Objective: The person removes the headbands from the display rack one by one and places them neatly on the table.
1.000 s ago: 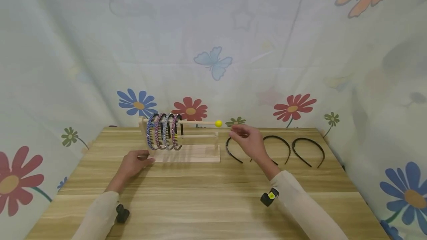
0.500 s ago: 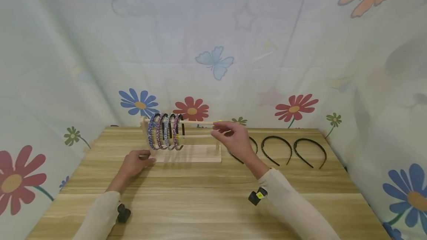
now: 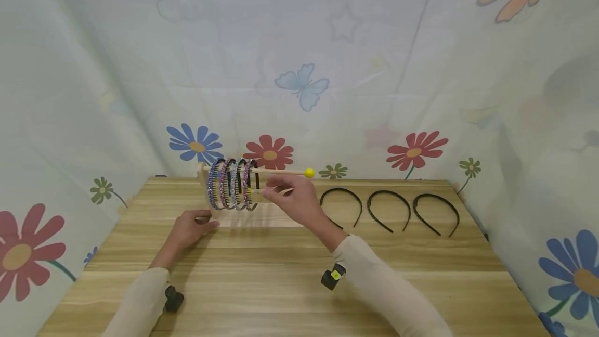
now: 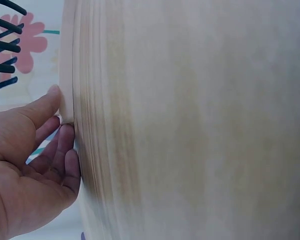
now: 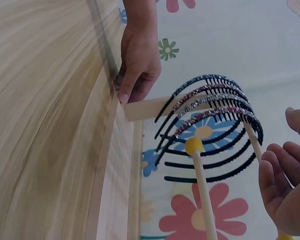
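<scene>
A wooden headband stand (image 3: 269,218) with two rods stands on the table's left half. Several glittery toothed headbands (image 3: 232,186), in blue, pink and silver, hang at the left of its rods. My left hand (image 3: 191,229) holds the left end of the stand's base, thumb on the edge and fingers curled at the end, as the left wrist view shows (image 4: 37,150). My right hand (image 3: 297,202) hovers just right of the hung headbands, fingers bent loosely. In the right wrist view, that hand (image 5: 290,175) is beside a rod with nothing seen in its grasp.
Three dark headbands (image 3: 388,192) lie in a row on the wooden table (image 3: 299,285), right of the stand. A yellow ball (image 3: 309,172) tips the upper rod; another yellow ball (image 5: 194,145) tops the second rod. A flower-printed curtain (image 3: 355,92) hangs behind.
My right hand has moved left from beyond the rod's yellow tip to near the hung headbands, uncovering the dark headbands. The left hand stays at the stand's base.
</scene>
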The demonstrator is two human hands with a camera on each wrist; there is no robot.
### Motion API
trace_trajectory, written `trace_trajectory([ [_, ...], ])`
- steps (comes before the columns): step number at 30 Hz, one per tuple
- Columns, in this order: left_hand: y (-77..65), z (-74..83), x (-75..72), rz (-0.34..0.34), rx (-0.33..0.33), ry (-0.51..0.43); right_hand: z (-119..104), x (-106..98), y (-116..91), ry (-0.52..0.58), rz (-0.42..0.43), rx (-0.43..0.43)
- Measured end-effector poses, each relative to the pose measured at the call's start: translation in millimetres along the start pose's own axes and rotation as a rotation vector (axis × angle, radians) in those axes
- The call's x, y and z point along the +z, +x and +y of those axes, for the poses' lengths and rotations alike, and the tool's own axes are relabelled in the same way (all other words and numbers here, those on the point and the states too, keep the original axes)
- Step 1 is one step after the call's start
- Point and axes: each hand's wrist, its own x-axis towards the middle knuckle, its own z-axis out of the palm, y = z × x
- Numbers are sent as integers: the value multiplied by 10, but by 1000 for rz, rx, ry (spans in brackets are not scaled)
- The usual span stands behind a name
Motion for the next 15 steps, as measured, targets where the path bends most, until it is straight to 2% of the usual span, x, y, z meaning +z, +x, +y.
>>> trace_trajectory([
  [9, -4, 15, -11, -2, 0, 11, 42, 296, 69, 10, -22, 77],
  [15, -8, 16, -12, -5, -8, 10, 93, 440, 100, 57, -38, 85],
])
